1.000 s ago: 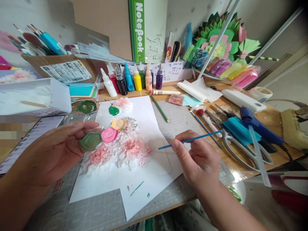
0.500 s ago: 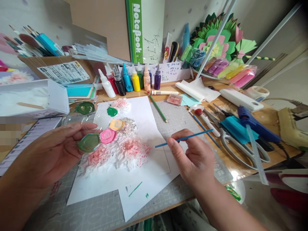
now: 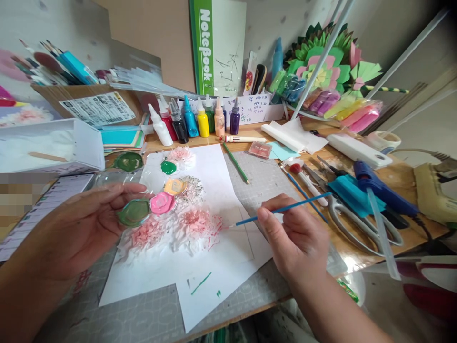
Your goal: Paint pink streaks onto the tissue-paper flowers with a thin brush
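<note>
My right hand (image 3: 300, 233) pinches a thin blue paintbrush (image 3: 282, 208). Its tip is at the pink strokes right of a pink-and-white ruffled flower (image 3: 196, 224); whether it touches the paper I cannot tell. In my left hand (image 3: 89, 224) is a clear plastic paint palette (image 3: 134, 213), its wells holding olive green, pink, yellow and bright green paint. Beneath lies a white paper sheet (image 3: 228, 281) with green marks near its front edge. A second ruffled flower (image 3: 148, 233) sits beside the palette, and a smaller one (image 3: 182, 156) lies at the back.
Several paint bottles (image 3: 191, 119) line the back. A green pencil (image 3: 235, 162) lies on the grey cutting mat (image 3: 255, 164). To the right are scissors (image 3: 352, 228) and a blue glue gun (image 3: 383, 190). A white box (image 3: 85, 147) and a brush-filled cardboard box (image 3: 46, 97) stand left.
My right hand has drawn the paintbrush a little to the right and down, away from the flower. My left hand keeps the palette nearly in place. The view has shifted slightly.
</note>
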Motion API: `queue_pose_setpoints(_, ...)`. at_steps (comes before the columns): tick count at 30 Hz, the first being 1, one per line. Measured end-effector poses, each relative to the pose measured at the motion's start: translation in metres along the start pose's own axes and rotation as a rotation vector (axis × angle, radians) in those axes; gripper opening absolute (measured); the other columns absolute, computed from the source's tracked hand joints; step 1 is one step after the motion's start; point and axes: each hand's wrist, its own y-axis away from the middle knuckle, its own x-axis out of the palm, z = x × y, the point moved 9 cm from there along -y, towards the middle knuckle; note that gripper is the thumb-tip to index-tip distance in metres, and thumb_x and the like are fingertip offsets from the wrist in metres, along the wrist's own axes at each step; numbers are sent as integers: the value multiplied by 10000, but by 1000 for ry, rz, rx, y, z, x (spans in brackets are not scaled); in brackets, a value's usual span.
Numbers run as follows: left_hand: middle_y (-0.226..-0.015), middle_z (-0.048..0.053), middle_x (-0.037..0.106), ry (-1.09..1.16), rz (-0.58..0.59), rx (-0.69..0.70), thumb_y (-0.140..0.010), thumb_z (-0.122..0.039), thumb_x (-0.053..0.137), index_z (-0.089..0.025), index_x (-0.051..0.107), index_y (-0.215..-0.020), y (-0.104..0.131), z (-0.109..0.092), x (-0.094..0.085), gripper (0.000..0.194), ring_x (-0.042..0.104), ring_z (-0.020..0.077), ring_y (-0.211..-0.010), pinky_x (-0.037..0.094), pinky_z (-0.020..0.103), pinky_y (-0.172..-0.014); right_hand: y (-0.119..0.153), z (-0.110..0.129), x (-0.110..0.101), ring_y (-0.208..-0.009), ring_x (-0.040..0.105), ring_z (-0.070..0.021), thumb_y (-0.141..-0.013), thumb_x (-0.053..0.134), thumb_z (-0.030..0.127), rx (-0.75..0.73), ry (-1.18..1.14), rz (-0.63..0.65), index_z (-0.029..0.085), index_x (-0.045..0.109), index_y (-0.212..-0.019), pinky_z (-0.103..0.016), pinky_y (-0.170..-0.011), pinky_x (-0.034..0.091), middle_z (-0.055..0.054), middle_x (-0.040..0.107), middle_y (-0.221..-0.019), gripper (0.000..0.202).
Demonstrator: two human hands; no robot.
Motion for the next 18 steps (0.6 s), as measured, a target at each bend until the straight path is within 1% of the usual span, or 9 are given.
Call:
queue_pose_setpoints(2,-696,133,757,11,0,-7,-779,-176,665,-102,807,-843,0,1,1,173,677,201,-578,597,254,-510,3,-5,-3,-638,618,-145,-909,645,167,28,-18,-30,211,649,-788,-283,-590,475,5,664,-686,129)
queue_pose_setpoints(5,-659,124,748,35,-8,-12,-798,-197,654,-111,819,-829,1,2,2,188,665,193,-563,585,238,-485,4,-8,-3,-666,619,-145,-910,658,153,22,-38,-36,214,660,-807,-285,-608,472,5,667,-713,120)
queue_pose_setpoints(7,-675,112,759,62,-27,13,-791,-174,656,-127,821,-803,2,-1,2,171,667,176,-581,587,215,-511,4,-6,-1,-681,622,-144,-908,656,127,4,-42,-31,216,665,-834,-284,-622,474,7,670,-730,116)
queue_pose_setpoints(10,-735,110,781,85,-47,47,-756,-137,691,-119,817,-791,4,-4,0,132,676,163,-608,587,194,-543,2,-2,2,-688,626,-145,-904,655,111,-24,-39,-14,215,666,-861,-284,-630,477,5,673,-740,113)
queue_pose_setpoints(14,-681,121,765,122,-29,14,-726,-192,743,-108,819,-779,5,0,0,125,679,180,-584,578,206,-505,1,-1,9,-682,625,-152,-908,641,110,-33,-50,45,207,656,-865,-290,-623,481,2,651,-725,107)
queue_pose_setpoints(18,-655,112,759,122,1,13,-684,-216,772,-121,824,-770,4,1,2,138,672,191,-568,575,229,-478,1,-1,10,-702,630,-141,-906,647,98,-44,-38,47,205,658,-891,-284,-638,485,5,654,-746,108)
